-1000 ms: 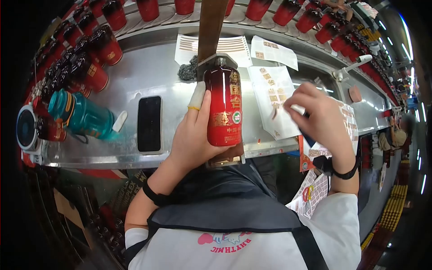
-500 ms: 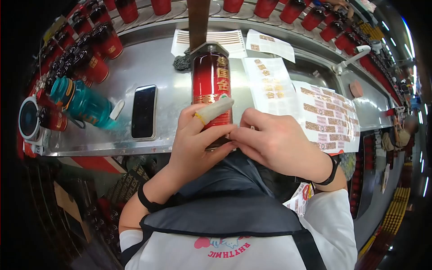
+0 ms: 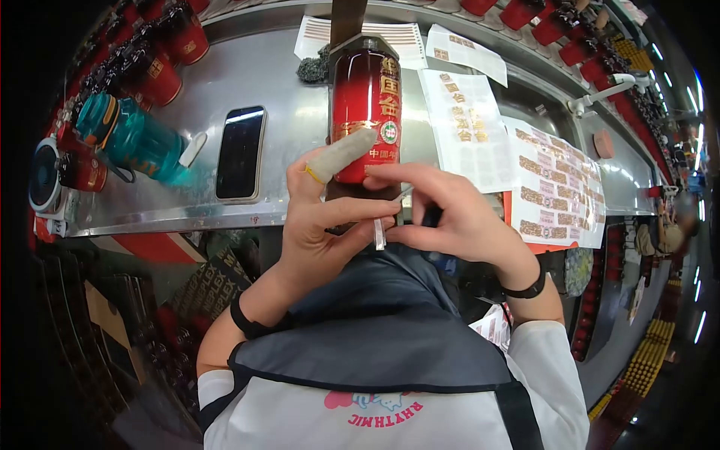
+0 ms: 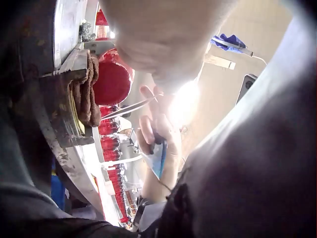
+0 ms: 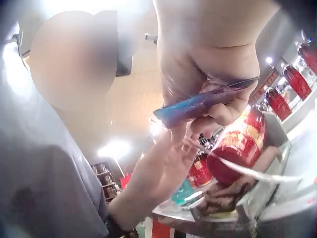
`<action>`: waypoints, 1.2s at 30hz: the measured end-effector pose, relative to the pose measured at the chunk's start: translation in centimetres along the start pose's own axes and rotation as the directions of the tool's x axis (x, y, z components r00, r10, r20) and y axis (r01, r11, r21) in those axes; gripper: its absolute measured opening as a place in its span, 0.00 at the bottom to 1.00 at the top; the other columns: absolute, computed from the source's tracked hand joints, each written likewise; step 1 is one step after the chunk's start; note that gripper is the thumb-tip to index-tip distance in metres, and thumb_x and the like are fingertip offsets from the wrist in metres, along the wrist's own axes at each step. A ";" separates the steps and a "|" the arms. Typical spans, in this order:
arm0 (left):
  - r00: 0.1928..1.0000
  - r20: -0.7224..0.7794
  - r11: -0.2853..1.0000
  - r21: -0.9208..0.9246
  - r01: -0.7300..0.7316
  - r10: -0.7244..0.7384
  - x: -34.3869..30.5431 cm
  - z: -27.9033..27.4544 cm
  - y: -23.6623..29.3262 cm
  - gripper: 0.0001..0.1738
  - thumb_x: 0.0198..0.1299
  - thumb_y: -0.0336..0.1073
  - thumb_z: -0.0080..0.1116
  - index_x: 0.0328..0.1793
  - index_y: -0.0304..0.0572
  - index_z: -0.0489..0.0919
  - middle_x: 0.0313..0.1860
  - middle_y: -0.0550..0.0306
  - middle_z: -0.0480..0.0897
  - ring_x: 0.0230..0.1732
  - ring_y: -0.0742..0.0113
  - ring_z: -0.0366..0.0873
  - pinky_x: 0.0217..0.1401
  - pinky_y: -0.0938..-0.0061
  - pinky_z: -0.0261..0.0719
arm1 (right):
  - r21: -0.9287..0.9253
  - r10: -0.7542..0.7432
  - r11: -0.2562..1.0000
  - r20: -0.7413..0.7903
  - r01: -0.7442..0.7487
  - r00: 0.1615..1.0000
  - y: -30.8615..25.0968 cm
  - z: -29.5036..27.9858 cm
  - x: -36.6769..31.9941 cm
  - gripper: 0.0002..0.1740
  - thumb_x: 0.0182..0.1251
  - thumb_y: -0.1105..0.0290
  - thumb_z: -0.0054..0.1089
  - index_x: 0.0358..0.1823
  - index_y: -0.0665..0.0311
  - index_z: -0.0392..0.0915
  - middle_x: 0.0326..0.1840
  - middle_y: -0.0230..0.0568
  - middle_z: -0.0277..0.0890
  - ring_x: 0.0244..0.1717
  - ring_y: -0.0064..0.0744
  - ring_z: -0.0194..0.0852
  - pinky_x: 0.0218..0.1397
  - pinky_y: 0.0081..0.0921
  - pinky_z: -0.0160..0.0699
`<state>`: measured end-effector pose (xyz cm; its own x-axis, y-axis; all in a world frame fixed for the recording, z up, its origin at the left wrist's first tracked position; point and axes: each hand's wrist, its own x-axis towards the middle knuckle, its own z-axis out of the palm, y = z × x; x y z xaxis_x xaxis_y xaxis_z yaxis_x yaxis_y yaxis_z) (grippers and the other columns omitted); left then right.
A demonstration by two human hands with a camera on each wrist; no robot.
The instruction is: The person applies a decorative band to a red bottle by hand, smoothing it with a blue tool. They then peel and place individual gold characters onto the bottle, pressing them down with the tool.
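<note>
In the head view a red-and-black bottle (image 3: pixel 364 94) with gold lettering lies in a holder with its cap away from the body. My left hand (image 3: pixel 311 217), its index finger in a pale cover (image 3: pixel 341 154), pinches a thin shiny strip (image 3: pixel 380 234) just below the bottle's base. Close on the right is my right hand (image 3: pixel 457 221), fingertips near the strip; whether they touch it is unclear. Its curled fingers hold a flat blue object (image 5: pixel 190 106), seen in the right wrist view and also in the left wrist view (image 4: pixel 159 157).
Left of the bottle lie a phone (image 3: pixel 241 154) and a teal drink bottle (image 3: pixel 135 139). Sticker sheets (image 3: pixel 472 131) (image 3: pixel 559 187) lie to the right, near a sink tap (image 3: pixel 611 88). Dark steel wool (image 3: pixel 313 69) is beside the bottle. Many red bottles (image 3: pixel 154 75) stand at the back left.
My right hand came from the sticker sheets to my left hand at the bottle's base. My left hand let go of the bottle's side and now pinches the strip, its covered finger over the bottle.
</note>
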<state>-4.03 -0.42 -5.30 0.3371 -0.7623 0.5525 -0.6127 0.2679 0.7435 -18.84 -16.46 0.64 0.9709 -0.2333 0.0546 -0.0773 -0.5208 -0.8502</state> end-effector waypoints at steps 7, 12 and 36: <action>0.994 -0.017 0.984 -0.143 0.105 -0.108 -0.1 0.2 -1.0 0.14 0.55 0.30 0.71 0.48 0.54 0.92 0.77 0.52 0.71 0.75 0.49 0.61 0.78 0.60 0.55 | 0.077 0.018 0.997 0.060 -0.023 0.998 1.6 0.7 1.2 0.07 0.63 0.73 0.71 0.42 0.64 0.87 0.32 0.36 0.83 0.29 0.26 0.78 0.35 0.23 0.76; 0.961 -0.152 0.973 -0.016 0.232 -0.232 -0.6 0.3 -2.5 0.06 0.59 0.35 0.72 0.43 0.49 0.91 0.73 0.51 0.76 0.72 0.54 0.65 0.76 0.61 0.56 | 0.090 0.162 0.983 -0.015 -0.160 0.987 2.1 0.5 1.1 0.06 0.64 0.70 0.72 0.40 0.64 0.88 0.32 0.35 0.84 0.28 0.21 0.74 0.34 0.21 0.73; 0.944 -0.159 0.945 0.111 0.308 -0.289 -0.7 -0.1 -3.6 0.07 0.59 0.37 0.73 0.40 0.47 0.87 0.60 0.50 0.79 0.61 0.59 0.69 0.68 0.64 0.62 | 0.296 0.339 0.910 -0.131 -0.290 0.931 6.5 1.3 1.3 0.11 0.67 0.64 0.74 0.33 0.63 0.83 0.19 0.17 0.65 0.21 0.07 0.54 0.25 0.14 0.50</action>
<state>-1.95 -0.80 -8.27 0.6090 -0.7032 0.3669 -0.5546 -0.0469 0.8308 -17.81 -19.09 -5.48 0.8484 -0.5016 -0.1690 -0.2845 -0.1629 -0.9447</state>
